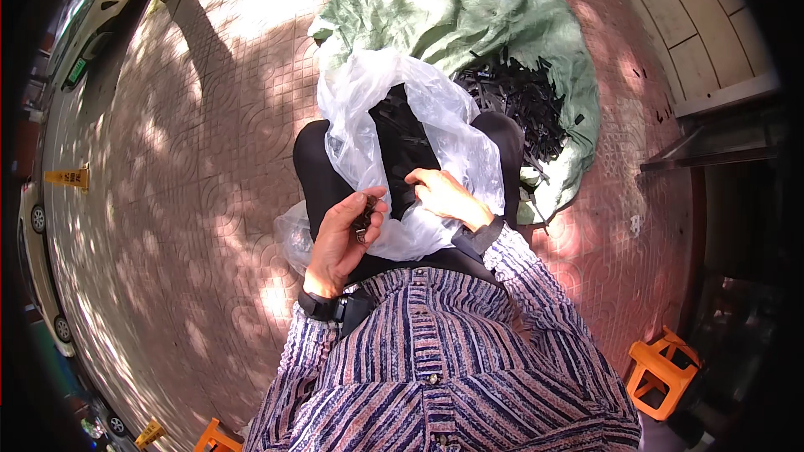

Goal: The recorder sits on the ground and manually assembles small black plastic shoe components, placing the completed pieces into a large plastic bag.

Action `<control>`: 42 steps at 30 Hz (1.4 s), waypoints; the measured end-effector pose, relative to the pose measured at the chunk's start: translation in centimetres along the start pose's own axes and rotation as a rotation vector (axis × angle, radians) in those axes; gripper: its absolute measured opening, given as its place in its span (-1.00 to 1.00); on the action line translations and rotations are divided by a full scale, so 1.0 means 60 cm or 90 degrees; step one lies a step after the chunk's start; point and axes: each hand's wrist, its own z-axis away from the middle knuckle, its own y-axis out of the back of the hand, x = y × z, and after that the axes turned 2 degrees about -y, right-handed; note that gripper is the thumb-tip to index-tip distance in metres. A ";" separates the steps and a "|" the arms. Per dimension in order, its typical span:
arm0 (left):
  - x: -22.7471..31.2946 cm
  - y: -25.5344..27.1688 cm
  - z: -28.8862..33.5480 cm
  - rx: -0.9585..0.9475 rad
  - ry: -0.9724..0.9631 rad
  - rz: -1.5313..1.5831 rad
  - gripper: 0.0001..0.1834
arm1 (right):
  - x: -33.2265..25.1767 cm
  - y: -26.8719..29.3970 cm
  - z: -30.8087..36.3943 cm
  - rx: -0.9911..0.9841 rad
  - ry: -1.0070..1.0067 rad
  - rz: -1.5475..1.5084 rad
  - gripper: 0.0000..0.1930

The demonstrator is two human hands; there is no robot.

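Observation:
Raised beside the near left side of a clear plastic bag [347,146], my left hand [339,238] is closed round a small bunch of dark metallic pieces [363,222]. The bag lies open across my lap between my knees. Inside it are black pieces [400,130], too dark to tell apart. Over the bag's near right part is my right hand [448,197], with its fingers curled and the index finger reaching left. Whatever its fingertips hold, if anything, is hidden.
Beyond my right knee, a heap of thin black pieces [523,100] lies on a spread green woven sheet [444,8]. Patterned red paving [201,218] surrounds me. An orange stool [662,372] stands at the lower right, near a wall. Parked cars [38,238] line the far left.

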 end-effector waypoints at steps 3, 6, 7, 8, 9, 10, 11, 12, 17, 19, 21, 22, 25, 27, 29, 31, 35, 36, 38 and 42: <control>-0.001 0.011 -0.001 0.004 0.025 0.001 -0.72 | -0.004 -0.004 -0.011 -0.050 -0.010 -0.077 -0.64; -0.006 0.018 -0.006 -0.019 0.061 0.032 -0.74 | 0.000 -0.016 -0.026 -0.118 0.079 -0.057 -0.62; -0.007 0.017 -0.007 -0.020 0.060 0.033 -0.74 | 0.002 -0.018 -0.029 -0.152 0.122 -0.046 -0.60; -0.009 0.017 -0.008 -0.038 0.065 0.054 -0.74 | 0.004 -0.019 -0.029 -0.145 0.136 -0.041 -0.67; -0.008 0.018 -0.007 -0.055 0.068 0.073 -0.74 | 0.003 -0.022 -0.028 -0.145 0.137 -0.041 -0.67; -0.006 0.019 -0.007 -0.055 0.067 0.073 -0.74 | 0.002 -0.026 -0.026 -0.105 0.157 0.000 -0.72; -0.005 0.018 -0.006 -0.076 0.070 0.059 -0.73 | 0.001 -0.029 -0.024 -0.064 0.175 0.040 -0.76; -0.003 0.021 -0.005 -0.096 0.071 0.045 -0.72 | -0.013 -0.028 -0.023 -0.067 0.178 0.040 -0.76; 0.002 0.004 -0.001 -0.058 0.027 -0.021 -0.68 | -0.048 0.005 -0.001 0.028 0.055 -0.593 -0.85; -0.001 0.011 -0.003 -0.086 0.031 -0.031 -0.67 | -0.068 0.027 0.019 0.019 -0.015 -0.572 -0.79; -0.006 0.014 -0.008 -0.012 0.027 0.006 -0.70 | -0.083 0.042 0.037 0.001 -0.045 -0.460 -0.69; -0.003 0.015 -0.009 -0.024 0.040 0.055 -0.71 | -0.086 0.046 0.047 0.010 -0.036 -0.489 -0.64; 0.004 -0.004 -0.004 -0.017 0.031 0.058 -0.72 | -0.090 0.060 0.067 0.002 -0.065 -0.479 -0.69; 0.000 -0.006 -0.008 -0.001 0.033 0.039 -0.73 | -0.094 0.058 0.077 0.002 -0.102 -0.506 -0.74; -0.003 -0.001 -0.012 0.019 0.031 0.020 -0.73 | -0.097 0.055 0.089 -0.030 -0.167 -0.436 -0.76; -0.008 0.003 -0.018 -0.032 -0.002 -0.044 -0.73 | -0.100 0.052 0.100 -0.057 -0.177 -0.461 -0.78; -0.011 -0.002 -0.020 -0.044 -0.034 -0.067 -0.73 | -0.107 0.045 0.110 -0.081 -0.176 -0.593 -0.76; -0.011 -0.003 -0.021 -0.039 -0.034 -0.063 -0.74 | -0.107 0.044 0.111 -0.085 -0.169 -0.614 -0.76; -0.012 -0.003 -0.021 -0.035 -0.034 -0.061 -0.74 | -0.107 0.041 0.111 -0.089 -0.160 -0.636 -0.76; -0.013 -0.005 -0.019 -0.031 -0.033 -0.081 -0.75 | -0.107 0.036 0.108 -0.105 -0.140 -0.676 -0.76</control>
